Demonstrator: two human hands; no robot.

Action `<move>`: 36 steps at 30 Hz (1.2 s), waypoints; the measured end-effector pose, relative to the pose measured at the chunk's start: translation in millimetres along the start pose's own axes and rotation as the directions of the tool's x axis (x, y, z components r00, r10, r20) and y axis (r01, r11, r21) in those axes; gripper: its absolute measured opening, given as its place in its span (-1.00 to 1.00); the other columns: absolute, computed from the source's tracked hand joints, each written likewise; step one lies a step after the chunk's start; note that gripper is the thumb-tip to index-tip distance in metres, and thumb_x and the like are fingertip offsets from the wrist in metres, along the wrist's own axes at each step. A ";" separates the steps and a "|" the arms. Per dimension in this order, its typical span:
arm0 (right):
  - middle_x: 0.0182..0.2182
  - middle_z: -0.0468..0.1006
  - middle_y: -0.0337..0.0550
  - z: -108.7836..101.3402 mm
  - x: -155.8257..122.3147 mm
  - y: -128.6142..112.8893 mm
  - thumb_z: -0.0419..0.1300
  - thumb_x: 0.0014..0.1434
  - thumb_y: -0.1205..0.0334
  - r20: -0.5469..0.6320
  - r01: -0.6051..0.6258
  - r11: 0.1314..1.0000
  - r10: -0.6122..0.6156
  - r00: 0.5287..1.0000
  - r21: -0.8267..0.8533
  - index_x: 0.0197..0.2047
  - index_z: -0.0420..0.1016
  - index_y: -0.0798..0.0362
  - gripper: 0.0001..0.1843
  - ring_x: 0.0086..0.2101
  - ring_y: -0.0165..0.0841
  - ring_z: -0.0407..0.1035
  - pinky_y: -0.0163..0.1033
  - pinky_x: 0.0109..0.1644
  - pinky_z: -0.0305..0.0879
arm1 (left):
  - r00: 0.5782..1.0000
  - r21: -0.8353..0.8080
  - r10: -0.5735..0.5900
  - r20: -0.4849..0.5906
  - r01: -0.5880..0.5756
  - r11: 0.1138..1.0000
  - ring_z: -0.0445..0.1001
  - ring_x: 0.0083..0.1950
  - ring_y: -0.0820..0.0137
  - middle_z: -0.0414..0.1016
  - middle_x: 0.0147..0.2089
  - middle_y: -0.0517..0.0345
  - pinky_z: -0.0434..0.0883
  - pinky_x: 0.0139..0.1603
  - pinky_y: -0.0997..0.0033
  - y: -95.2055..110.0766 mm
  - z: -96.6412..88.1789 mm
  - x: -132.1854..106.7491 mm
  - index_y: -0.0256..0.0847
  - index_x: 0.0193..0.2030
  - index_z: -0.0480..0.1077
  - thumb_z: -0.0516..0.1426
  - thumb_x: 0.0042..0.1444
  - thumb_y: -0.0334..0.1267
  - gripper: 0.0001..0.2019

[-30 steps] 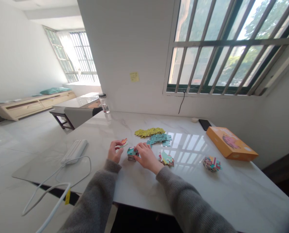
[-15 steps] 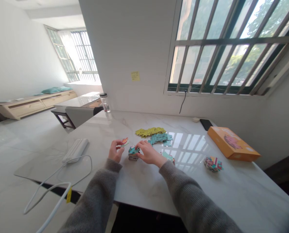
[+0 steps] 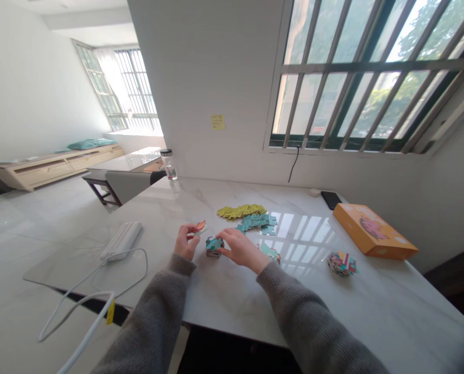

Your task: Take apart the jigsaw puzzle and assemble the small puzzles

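Between thumb and fingers, my left hand [image 3: 186, 242] pinches a few jigsaw puzzle pieces [image 3: 201, 227] in orange and pale green. My right hand [image 3: 239, 246] has its thumb and fingertips on a teal puzzle piece [image 3: 215, 243] at the top of a small stack of puzzle pieces [image 3: 213, 253]. Whether that piece is lifted off the stack I cannot tell. Pale green puzzle pieces [image 3: 269, 251] lie partly hidden behind my right wrist. Farther back are a fanned row of yellow-green pieces [image 3: 241, 211] and a row of teal pieces [image 3: 257, 222].
A mixed pile of puzzle pieces [image 3: 343, 263] lies on the right of the white table [image 3: 232, 306], near an orange box [image 3: 374, 230]. A black phone [image 3: 331, 200] rests behind it. On the left are a white power strip [image 3: 121, 241] with its cable and a bottle [image 3: 169, 165].
The fingers of my right hand have shifted slightly on the top of the stack, and its teal top piece looks a little different. My left hand keeps its place and its pieces.
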State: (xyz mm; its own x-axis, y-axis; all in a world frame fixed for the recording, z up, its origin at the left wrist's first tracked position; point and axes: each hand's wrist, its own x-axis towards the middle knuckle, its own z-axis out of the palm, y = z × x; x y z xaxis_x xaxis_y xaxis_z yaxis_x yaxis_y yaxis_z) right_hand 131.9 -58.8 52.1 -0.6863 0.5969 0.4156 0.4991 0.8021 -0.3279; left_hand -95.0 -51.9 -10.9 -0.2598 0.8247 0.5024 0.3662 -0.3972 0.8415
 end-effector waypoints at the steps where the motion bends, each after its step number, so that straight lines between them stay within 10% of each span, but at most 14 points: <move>1: -0.14 0.47 -0.04 -0.7 0.1 -0.2 0.30 0.19 0.25 0.006 0.000 1.000 0.000 1.000 0.001 -0.07 0.43 0.05 -0.76 -0.10 -0.22 0.36 -0.14 0.00 0.27 | 1.000 -0.001 0.002 0.000 -0.002 1.000 0.43 -0.06 0.24 0.37 -0.12 0.09 0.41 -0.19 0.31 0.2 0.0 -0.2 -0.18 -0.25 0.34 0.12 -0.05 -0.23 -0.82; 13: -0.10 0.34 -0.08 -4.2 -1.2 2.7 0.28 0.01 0.43 -0.040 -0.051 0.984 0.058 0.998 0.173 -0.04 0.32 0.02 -0.57 -0.05 -0.21 0.24 -0.07 0.08 0.24 | 0.999 -0.005 0.035 0.026 -0.034 0.999 0.44 0.00 0.22 0.37 -0.06 0.05 0.42 -0.19 0.33 9.5 -0.4 -0.9 -0.19 -0.25 0.34 0.11 -0.03 -0.24 -0.83; 22: -0.13 0.27 -0.05 -44.5 -69.2 25.2 0.18 0.03 0.45 -0.319 -0.148 0.977 0.190 0.928 0.153 -0.02 0.38 -0.02 -0.58 -0.04 -0.16 0.24 0.00 0.13 0.26 | 0.986 0.014 0.142 0.092 -0.144 0.990 0.41 0.06 0.18 0.36 -0.02 0.01 0.38 -0.13 0.28 30.0 -2.4 -3.6 -0.19 -0.25 0.37 0.08 -0.06 -0.30 -0.81; 36: -0.11 0.29 -0.05 -40.5 -122.4 32.0 0.19 0.01 0.46 -0.320 -0.268 0.949 0.309 0.896 0.166 -0.02 0.41 -0.06 -0.56 -0.04 -0.14 0.29 0.03 0.10 0.33 | 0.885 0.123 0.258 0.388 -0.328 0.937 0.34 0.05 0.16 0.39 -0.06 0.03 0.30 0.18 0.04 23.9 9.8 -18.9 -0.14 -0.26 0.41 0.09 -0.14 -0.46 -0.74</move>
State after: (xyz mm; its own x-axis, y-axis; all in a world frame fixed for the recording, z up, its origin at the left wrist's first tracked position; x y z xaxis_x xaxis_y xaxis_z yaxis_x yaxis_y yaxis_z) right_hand 253.3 -105.5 25.1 -0.2909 0.7880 0.5426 0.5696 0.5983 -0.5635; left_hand -72.5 -73.0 -2.3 0.2111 0.7831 0.5850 0.5381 -0.5927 0.5993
